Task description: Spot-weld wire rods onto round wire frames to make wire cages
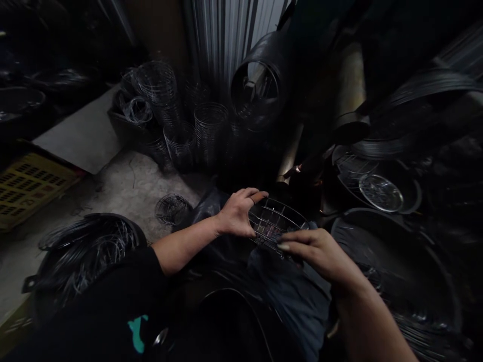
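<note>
Wire frame (pixel 270 220) sits over the lap (pixel 292 296), probably for steadiness. Left grip (pixel 238 213) spans its left side, thumb and fingers closed on the rim; right grip (pixel 315 249) works the near edge, closure hidden, can't tell.

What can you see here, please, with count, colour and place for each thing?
Wire frame: one, grey, lower centre.
Wire stacks: several, grey, upper left of centre.
Wire bundle: one, dark, left floor.
Crate: one, yellow, far left.
Board: one, pale grey, upper left.
Tub: one, black, lower left.
Cylinder: one, dark, upper centre.
Corrugated panel: one, pale grey, top centre.
Pipes: two, yellowish, right of centre.
Wire coil: at least one, grey, upper right.
Basins: two, black, right.
Dish: one, silvery, right.
Shirt: one, black, lower left.
Left hand, right hand: two, bare, at the wire frame.
</note>
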A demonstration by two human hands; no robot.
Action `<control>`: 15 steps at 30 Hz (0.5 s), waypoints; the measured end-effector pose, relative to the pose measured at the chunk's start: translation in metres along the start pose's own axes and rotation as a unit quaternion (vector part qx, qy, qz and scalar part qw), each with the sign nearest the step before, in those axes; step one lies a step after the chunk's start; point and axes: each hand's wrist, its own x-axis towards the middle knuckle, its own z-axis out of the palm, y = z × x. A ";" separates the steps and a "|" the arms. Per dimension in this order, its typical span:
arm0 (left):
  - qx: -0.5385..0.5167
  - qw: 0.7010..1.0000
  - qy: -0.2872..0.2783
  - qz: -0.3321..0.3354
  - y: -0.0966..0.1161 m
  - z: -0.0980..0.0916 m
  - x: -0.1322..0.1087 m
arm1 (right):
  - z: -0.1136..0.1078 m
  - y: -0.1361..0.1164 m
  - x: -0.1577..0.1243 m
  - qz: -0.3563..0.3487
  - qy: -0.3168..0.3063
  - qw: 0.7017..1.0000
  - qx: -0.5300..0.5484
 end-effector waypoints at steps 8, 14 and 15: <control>-0.057 0.995 0.064 -0.061 -0.001 -0.005 0.009 | 0.025 0.015 0.016 -0.222 0.234 0.867 -0.381; -0.092 0.991 0.065 -0.072 -0.006 -0.003 0.026 | 0.015 0.026 0.033 -0.330 0.304 0.830 -0.331; -0.097 0.990 0.068 -0.072 -0.007 -0.003 0.029 | 0.012 0.027 0.036 -0.333 0.310 0.828 -0.328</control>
